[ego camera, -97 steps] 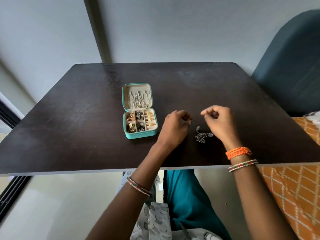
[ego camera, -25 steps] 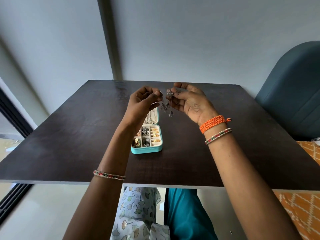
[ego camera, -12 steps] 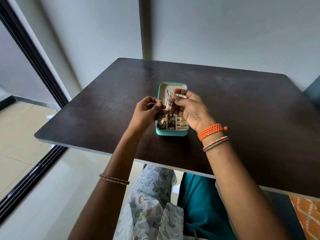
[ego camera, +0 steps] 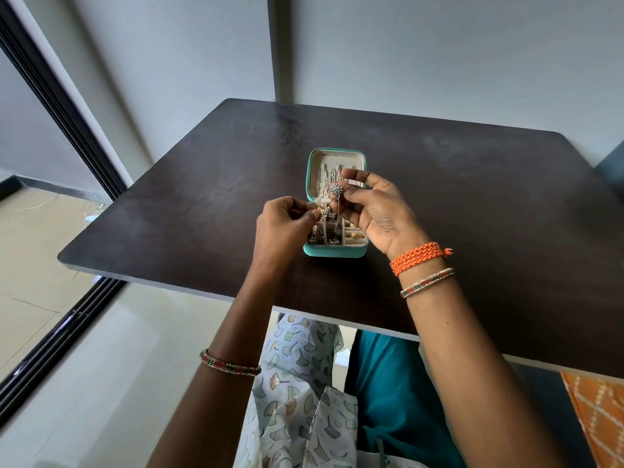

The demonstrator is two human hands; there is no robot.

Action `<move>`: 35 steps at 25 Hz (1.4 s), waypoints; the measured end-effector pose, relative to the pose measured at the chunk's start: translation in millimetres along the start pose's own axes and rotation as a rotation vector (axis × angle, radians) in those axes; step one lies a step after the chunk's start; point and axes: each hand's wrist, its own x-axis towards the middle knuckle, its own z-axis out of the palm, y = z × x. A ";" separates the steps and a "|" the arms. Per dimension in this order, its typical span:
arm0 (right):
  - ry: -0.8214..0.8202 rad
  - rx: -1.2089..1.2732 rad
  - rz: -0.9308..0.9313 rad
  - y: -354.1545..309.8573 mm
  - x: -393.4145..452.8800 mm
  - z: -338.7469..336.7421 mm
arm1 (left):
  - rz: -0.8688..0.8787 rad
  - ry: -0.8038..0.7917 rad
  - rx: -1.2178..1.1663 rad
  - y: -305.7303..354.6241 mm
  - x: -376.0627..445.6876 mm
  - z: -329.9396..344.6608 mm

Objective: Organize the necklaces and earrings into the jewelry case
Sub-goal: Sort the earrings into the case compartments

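Observation:
A small teal jewelry case [ego camera: 334, 252] lies open on the dark table [ego camera: 472, 204], its cream lid [ego camera: 337, 157] tilted back with thin chains hanging inside. Its compartments hold several earrings and gold pieces. Just above the case, my right hand [ego camera: 378, 214] pinches a silver flower-shaped earring [ego camera: 336, 189] between thumb and fingers, with dangling parts below it. My left hand [ego camera: 287, 221] pinches the lower end of the same silver piece next to the case's left side. Both hands hide part of the compartments.
The table's near edge [ego camera: 236, 295] runs just under my forearms. A dark sliding door frame [ego camera: 60, 103] stands at the left over a pale tiled floor. A grey wall rises behind the table. An orange patterned cloth [ego camera: 597, 413] shows at the lower right.
Both hands lifted the silver piece off the table's right side and carried it over the open case. In the last half second they lowered slightly toward the compartments.

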 end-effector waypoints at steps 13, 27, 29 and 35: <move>-0.109 -0.216 -0.008 17.5 -0.5 17.4 | -0.128 -0.188 -0.081 0.7 5.5 -23.3; 0.071 -0.975 -0.354 35.5 7.4 5.4 | -0.099 -0.173 -0.006 -11.1 -1.6 -28.0; 0.064 -1.064 -0.394 35.2 5.3 5.7 | -0.073 -0.145 0.038 -16.2 1.1 -24.6; 0.141 -1.171 -0.506 32.9 -1.2 5.1 | -0.031 -0.114 0.051 -25.1 5.4 -14.6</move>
